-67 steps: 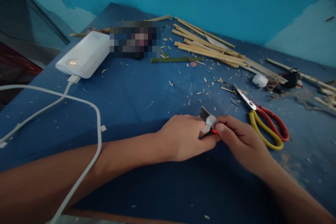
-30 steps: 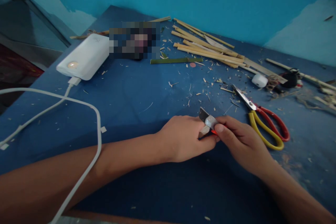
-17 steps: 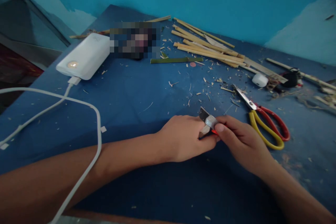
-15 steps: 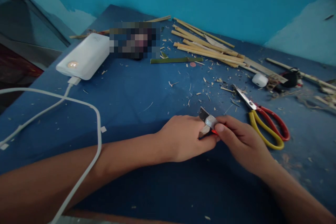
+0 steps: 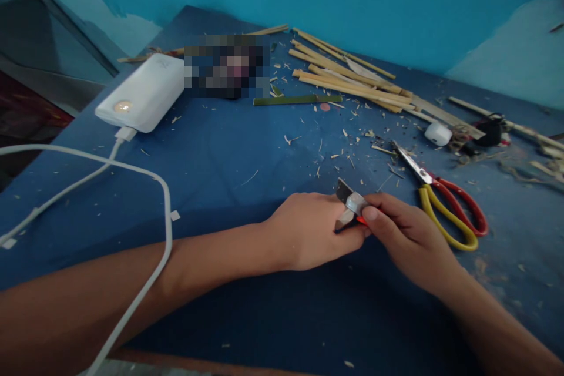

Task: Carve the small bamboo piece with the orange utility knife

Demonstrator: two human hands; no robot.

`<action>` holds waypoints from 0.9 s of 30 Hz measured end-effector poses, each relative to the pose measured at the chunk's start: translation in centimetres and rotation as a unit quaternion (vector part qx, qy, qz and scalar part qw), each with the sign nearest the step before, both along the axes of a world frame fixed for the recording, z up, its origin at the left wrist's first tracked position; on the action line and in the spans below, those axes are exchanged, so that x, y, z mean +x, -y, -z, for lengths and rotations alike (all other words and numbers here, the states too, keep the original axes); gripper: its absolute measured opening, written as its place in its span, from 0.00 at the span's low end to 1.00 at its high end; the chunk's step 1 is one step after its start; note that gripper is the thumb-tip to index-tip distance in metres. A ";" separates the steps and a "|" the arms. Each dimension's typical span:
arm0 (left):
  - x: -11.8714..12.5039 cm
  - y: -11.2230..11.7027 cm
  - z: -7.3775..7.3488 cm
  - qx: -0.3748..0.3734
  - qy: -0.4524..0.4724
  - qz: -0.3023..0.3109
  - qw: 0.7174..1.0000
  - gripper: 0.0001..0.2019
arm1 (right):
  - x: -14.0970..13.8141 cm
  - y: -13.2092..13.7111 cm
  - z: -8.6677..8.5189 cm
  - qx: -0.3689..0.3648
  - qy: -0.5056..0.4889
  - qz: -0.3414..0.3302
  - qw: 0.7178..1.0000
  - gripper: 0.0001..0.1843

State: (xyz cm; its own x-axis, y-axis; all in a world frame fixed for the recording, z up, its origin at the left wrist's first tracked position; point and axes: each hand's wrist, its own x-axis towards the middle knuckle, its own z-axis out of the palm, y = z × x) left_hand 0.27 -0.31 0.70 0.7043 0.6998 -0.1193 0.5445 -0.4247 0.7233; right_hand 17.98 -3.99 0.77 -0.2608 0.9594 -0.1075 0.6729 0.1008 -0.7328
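My right hand (image 5: 409, 241) is closed on a utility knife (image 5: 355, 202) with a silver metal head, a dark blade and a bit of red-orange showing by the thumb. The blade tilts up and left, over the knuckle side of my left hand (image 5: 312, 232). That hand is curled with its back up, its fingers bent under and its thumb side against the right fingertips. Whatever it grips is hidden beneath. Scissors (image 5: 425, 179) with one red and one yellow handle lie just beyond the right hand, blades slightly apart.
White power bank (image 5: 143, 94) at the left; its white cable (image 5: 165, 200) crosses over my left forearm. Bamboo sticks (image 5: 352, 76), a green bamboo strip (image 5: 297, 100), a white earbud case-like object (image 5: 437, 134) and scattered shavings lie on the blue table (image 5: 220, 158). Blue wall behind.
The view has shifted very slightly. Both hands and the utility knife keep almost the same position.
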 end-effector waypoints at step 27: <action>0.0 0.0 0.0 0.007 0.001 -0.003 1.000 0.17 | 0.1 0.0 0.1 -0.015 -0.017 0.004 1.000 0.12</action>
State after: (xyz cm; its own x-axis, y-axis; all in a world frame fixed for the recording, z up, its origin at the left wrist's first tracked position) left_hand 0.30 -0.26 0.68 0.7006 0.7053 -0.1082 0.5451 -0.4311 0.7191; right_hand 18.13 -4.03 0.69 -0.2565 0.9581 -0.1275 0.6478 0.0725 -0.7584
